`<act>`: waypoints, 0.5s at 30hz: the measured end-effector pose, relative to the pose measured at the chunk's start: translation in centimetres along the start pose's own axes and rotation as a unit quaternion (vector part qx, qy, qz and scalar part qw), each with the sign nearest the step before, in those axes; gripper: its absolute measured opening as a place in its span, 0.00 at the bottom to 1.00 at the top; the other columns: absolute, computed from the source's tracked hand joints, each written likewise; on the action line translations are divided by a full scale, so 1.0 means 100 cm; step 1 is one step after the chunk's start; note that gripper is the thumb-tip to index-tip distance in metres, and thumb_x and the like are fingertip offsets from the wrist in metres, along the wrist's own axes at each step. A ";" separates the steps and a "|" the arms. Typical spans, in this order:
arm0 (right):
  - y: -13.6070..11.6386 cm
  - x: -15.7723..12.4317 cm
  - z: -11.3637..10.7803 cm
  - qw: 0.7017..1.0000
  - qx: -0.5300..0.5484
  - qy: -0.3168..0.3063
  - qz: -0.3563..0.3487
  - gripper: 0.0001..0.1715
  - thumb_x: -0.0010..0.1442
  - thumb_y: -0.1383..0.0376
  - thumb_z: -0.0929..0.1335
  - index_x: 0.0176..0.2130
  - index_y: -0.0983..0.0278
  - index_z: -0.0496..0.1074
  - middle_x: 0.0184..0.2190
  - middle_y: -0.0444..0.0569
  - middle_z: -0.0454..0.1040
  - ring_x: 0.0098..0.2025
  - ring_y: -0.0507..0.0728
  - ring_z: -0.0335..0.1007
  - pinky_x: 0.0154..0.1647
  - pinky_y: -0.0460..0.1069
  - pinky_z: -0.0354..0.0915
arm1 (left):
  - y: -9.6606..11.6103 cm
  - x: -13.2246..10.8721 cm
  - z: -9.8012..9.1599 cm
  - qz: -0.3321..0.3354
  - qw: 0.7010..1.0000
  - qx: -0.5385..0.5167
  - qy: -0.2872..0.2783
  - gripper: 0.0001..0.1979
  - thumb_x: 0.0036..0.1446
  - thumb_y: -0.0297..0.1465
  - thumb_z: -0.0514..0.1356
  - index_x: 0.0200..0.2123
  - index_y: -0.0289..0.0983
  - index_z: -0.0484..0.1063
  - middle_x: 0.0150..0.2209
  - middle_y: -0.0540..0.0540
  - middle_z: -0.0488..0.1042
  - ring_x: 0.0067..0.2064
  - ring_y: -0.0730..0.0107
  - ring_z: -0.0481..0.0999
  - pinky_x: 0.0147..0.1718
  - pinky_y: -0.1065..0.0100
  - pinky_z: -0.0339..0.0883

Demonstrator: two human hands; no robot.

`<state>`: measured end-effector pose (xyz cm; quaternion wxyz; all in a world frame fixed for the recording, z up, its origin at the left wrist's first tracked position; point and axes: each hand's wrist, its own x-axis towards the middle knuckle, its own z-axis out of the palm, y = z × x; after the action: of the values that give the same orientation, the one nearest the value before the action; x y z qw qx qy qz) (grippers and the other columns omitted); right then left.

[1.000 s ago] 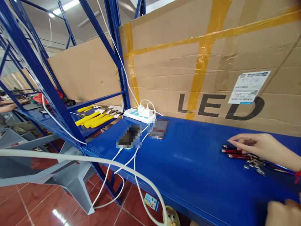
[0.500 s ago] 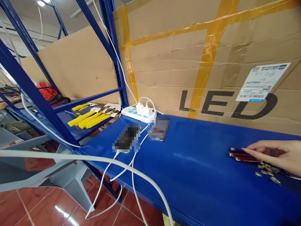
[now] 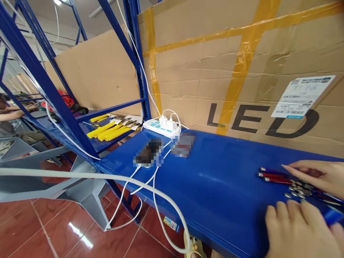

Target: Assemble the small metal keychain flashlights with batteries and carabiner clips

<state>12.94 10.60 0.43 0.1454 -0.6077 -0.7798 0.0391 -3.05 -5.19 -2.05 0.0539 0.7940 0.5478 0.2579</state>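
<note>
My right hand [image 3: 317, 175] reaches in from the right edge, thumb extended and fingers loosely bent, with nothing visible between them. Its thumb tip is just by several slim red and blue pen-like barrels [image 3: 275, 176] with silver ends, lying side by side. Under and beside that hand is a small heap of shiny metal pieces [image 3: 298, 189]. In the lower right corner my left hand [image 3: 298, 229] is curled, back upward. By its blurred thumb is a shiny blue piece [image 3: 333, 215], apparently gripped; its kind is unclear. More slim blue barrels [image 3: 329, 197] lie between the hands.
Two blurred phones [image 3: 149, 152] [image 3: 183, 145] lie on the blue table [image 3: 215, 186], near a white power strip [image 3: 161, 127]. White cables [image 3: 156, 193] hang over the edge. A large LED carton [image 3: 188, 79] stands behind. Yellow-handled tools [image 3: 113, 130] lie left; a person's arm [image 3: 13, 115] shows beyond.
My left hand has come into view at the lower right with a blue piece by its thumb. The right hand has drawn slightly off the barrels it was touching. The view has shifted a little.
</note>
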 end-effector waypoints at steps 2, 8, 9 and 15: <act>-0.008 -0.003 -0.006 1.000 0.000 0.003 0.001 0.29 0.34 0.32 0.60 0.25 0.46 0.72 0.26 0.47 0.76 0.29 0.58 0.71 0.28 0.52 0.62 | -0.007 -0.003 -0.021 -0.047 0.999 -0.019 0.005 0.20 0.62 0.37 0.40 0.45 0.34 0.64 0.41 0.37 0.71 0.43 0.58 0.70 0.43 0.57 0.65; -0.025 -0.009 -0.011 0.998 -0.023 0.011 -0.053 0.35 0.41 0.33 0.55 0.28 0.52 0.74 0.29 0.44 0.76 0.32 0.58 0.72 0.28 0.50 0.63 | -0.020 0.002 -0.043 -0.050 0.994 0.043 -0.090 0.14 0.61 0.30 0.46 0.45 0.31 0.64 0.46 0.36 0.67 0.50 0.56 0.65 0.48 0.56 0.61; -0.026 -0.009 -0.010 0.997 -0.030 0.010 -0.066 0.35 0.43 0.34 0.55 0.29 0.53 0.74 0.29 0.44 0.76 0.32 0.58 0.72 0.28 0.50 0.63 | -0.020 0.004 -0.045 -0.046 0.991 0.059 -0.109 0.13 0.59 0.29 0.48 0.46 0.30 0.64 0.47 0.35 0.66 0.51 0.55 0.64 0.48 0.55 0.60; -0.031 -0.014 -0.004 0.990 -0.041 0.007 -0.134 0.26 0.53 0.45 0.56 0.32 0.56 0.74 0.28 0.43 0.75 0.30 0.56 0.71 0.27 0.47 0.62 | -0.013 0.017 -0.061 -0.025 0.989 0.077 -0.121 0.17 0.51 0.26 0.56 0.46 0.30 0.64 0.47 0.37 0.65 0.48 0.58 0.66 0.45 0.59 0.62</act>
<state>10.42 8.37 1.27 0.1299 -0.5032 -0.8542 -0.0174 -6.56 -4.40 3.32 0.0650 0.8075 0.5749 0.1155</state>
